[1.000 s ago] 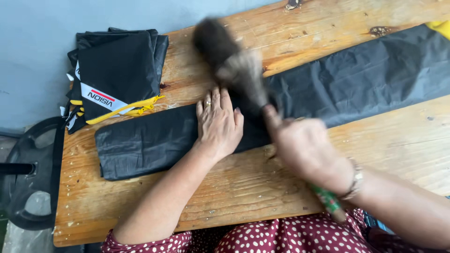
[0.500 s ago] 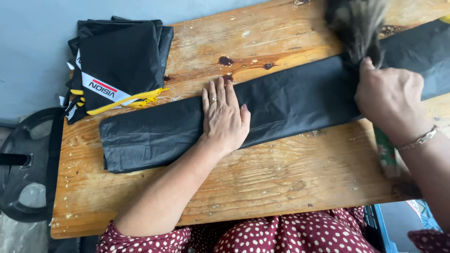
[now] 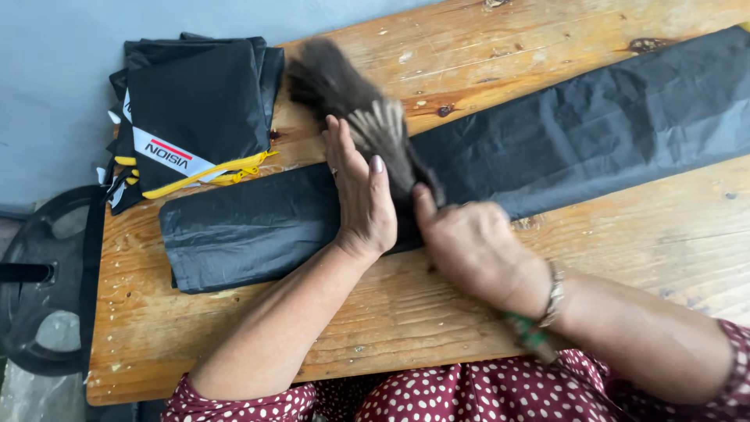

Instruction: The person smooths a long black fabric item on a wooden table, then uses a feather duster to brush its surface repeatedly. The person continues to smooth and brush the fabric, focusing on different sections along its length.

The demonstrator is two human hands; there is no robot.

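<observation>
Now right hand [image 3: 476, 250], gripping brush [image 3: 351, 101], has swung back left beside flat left hand [image 3: 361, 199] pinning black fabric strip [image 3: 586, 133].

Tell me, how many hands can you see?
2. The left hand lies flat on the long black sheet. The right hand grips a brush, blurred, beside it.

A white label strip [image 3: 166, 151] (red and black print) crosses the folded black bag [image 3: 195, 109].
</observation>
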